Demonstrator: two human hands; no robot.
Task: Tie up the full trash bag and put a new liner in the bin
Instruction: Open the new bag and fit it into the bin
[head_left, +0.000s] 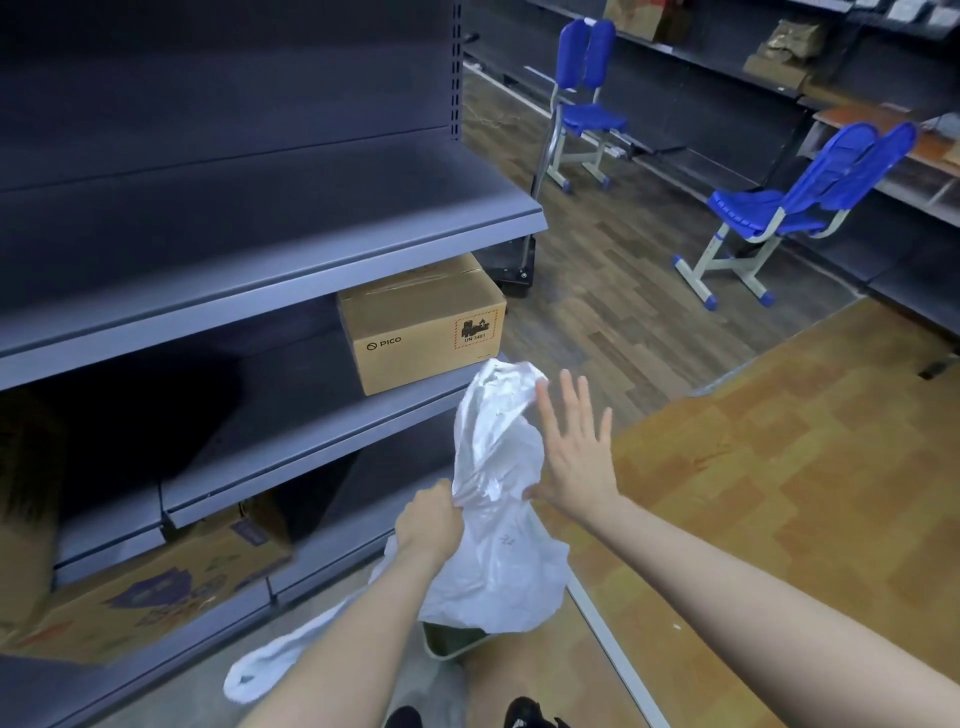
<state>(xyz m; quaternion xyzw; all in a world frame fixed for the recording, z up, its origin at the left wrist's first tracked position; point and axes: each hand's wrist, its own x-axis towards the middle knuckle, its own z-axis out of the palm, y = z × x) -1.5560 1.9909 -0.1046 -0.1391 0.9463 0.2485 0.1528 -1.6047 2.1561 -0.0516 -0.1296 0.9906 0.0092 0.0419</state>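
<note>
Plastic is being held up over the bin (452, 642): a thin white liner (498, 499), gathered and hanging above the small dark bin, which is showing only as a rim and a strip of wall between the person's forearms. The left hand (428, 519) is gripping the liner at its left edge, fingers closed tight around a bunch of film, probably to be keeping one side of the mouth fixed while the other side is being worked open. The right hand (574, 457) is lying flat against the liner's right side with its fingers spread wide and holding nothing, seemingly smoothing or pressing the film apart rather than pinching it.

The liner's long axis is running roughly upright, tilting slightly away from the person; its crumpled upper end is pointing up toward the cardboard box (421, 325) on the grey shelf (311, 441), and its fuller lower end is drooping down over the bin. Whether the mouth is at the top or bottom is not clear. A second white bag (270, 670) is lying on the floor just left of the left forearm, apparently the full one, though a knot is not visible.
</note>
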